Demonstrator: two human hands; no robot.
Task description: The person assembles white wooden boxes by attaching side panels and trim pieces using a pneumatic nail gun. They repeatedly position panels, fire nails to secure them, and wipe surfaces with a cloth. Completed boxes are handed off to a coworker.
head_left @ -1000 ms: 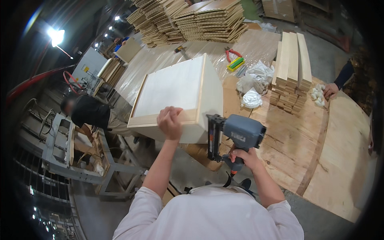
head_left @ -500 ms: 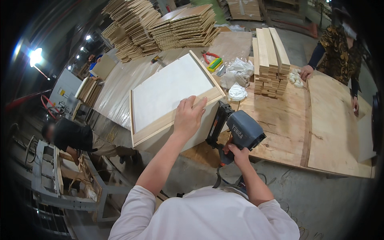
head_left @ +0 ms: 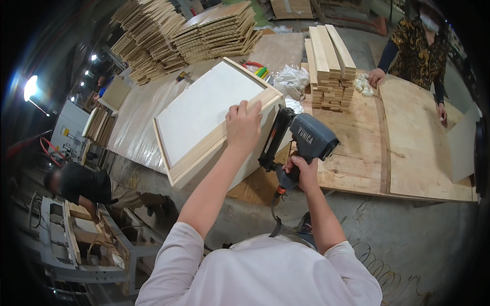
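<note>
My left hand [head_left: 243,125] grips the near rail of a pale wooden box-like frame with a white panel [head_left: 201,99], its fingers curled over the rail. The frame sits tilted at the near edge of the table, with its near side wall facing me. In my right hand [head_left: 303,172] is a dark grey nail gun [head_left: 312,136], held by its handle with an air hose [head_left: 276,214] hanging below. The gun's nose is close against the frame's right corner; whether they touch I cannot tell.
Stacked wooden strips [head_left: 329,71] stand on the plywood table [head_left: 352,148], beside crumpled white plastic [head_left: 291,80]. Slatted panels [head_left: 214,33] are piled at the back. Across the table at right stands a person [head_left: 418,51]; another person [head_left: 87,183] bends over a metal-framed machine at left.
The frame has turned and tipped a little, showing more of its near side wall. My left hand and the nail gun in my right hand have moved farther from me. The whole view has shifted slightly.
</note>
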